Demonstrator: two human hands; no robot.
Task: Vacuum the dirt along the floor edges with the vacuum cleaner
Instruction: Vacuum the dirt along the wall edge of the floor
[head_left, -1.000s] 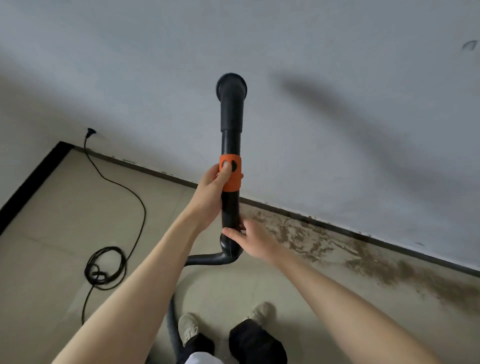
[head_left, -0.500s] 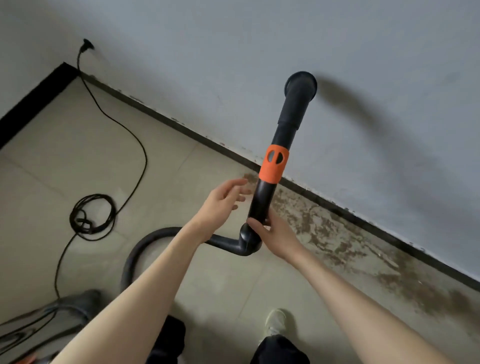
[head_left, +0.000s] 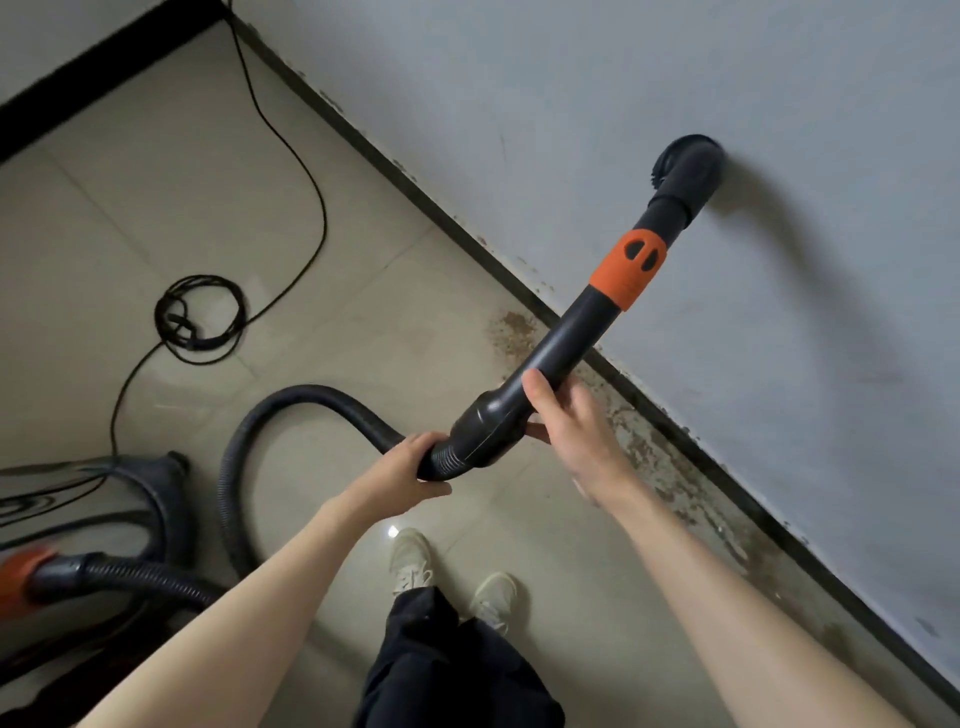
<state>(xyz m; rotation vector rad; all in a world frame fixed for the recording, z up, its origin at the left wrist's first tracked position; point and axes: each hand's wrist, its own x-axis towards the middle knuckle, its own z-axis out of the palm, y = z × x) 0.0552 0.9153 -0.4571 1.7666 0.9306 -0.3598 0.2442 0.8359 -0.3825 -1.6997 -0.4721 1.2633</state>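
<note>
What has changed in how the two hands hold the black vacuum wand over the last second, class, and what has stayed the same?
The left hand let go of the orange collar, hung free for a moment, then took a grip on the black ribbed hose just below the black vacuum wand. The wand tilted over to the right. The right hand kept its hold low on the wand, and the brown dirt along the floor edge is still unvacuumed.

Black vacuum wand (head_left: 558, 353) with an orange collar (head_left: 628, 270); black ribbed hose (head_left: 291, 400); beige tiled floor (head_left: 156, 182), brown dirt (head_left: 639, 447) speckling its black skirting (head_left: 467, 228) edge; pale grey wall (head_left: 675, 78).
</note>
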